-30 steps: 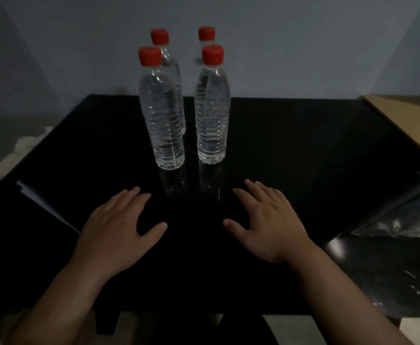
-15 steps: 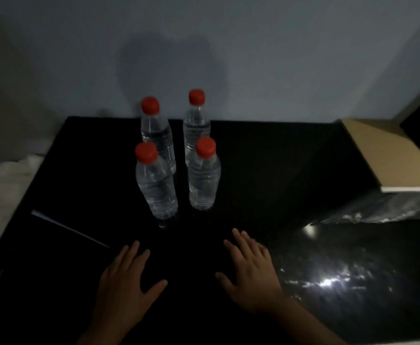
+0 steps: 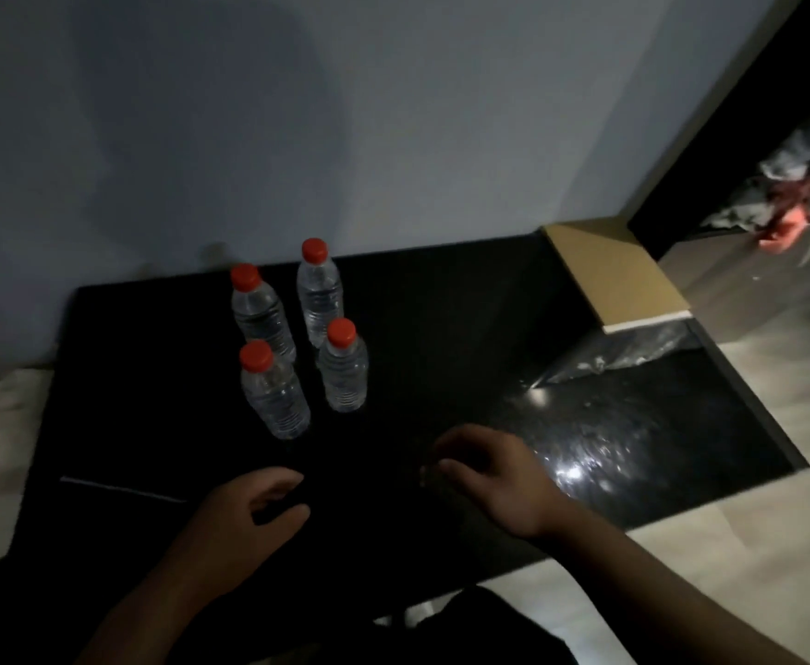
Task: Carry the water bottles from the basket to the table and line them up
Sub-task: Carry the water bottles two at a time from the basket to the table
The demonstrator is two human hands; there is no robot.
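Fingers (image 3: 275,479) on the left hand (image 3: 242,520) and right hand (image 3: 499,477) hang loosely curled over the table (image 3: 441,328), holding nothing. Four water bottles (image 3: 275,393) stand upright just beyond them, two by two.

No text or label can be read.

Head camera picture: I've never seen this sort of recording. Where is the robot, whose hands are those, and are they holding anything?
There is no robot here. A person wears one wide camera on the head, looking down at their own arms. The left hand and right hand are over a black table, fingers loosely curled, holding nothing. Four bottles with red caps stand upright in two pairs, not one line. Some cardboard lies at the far right corner.
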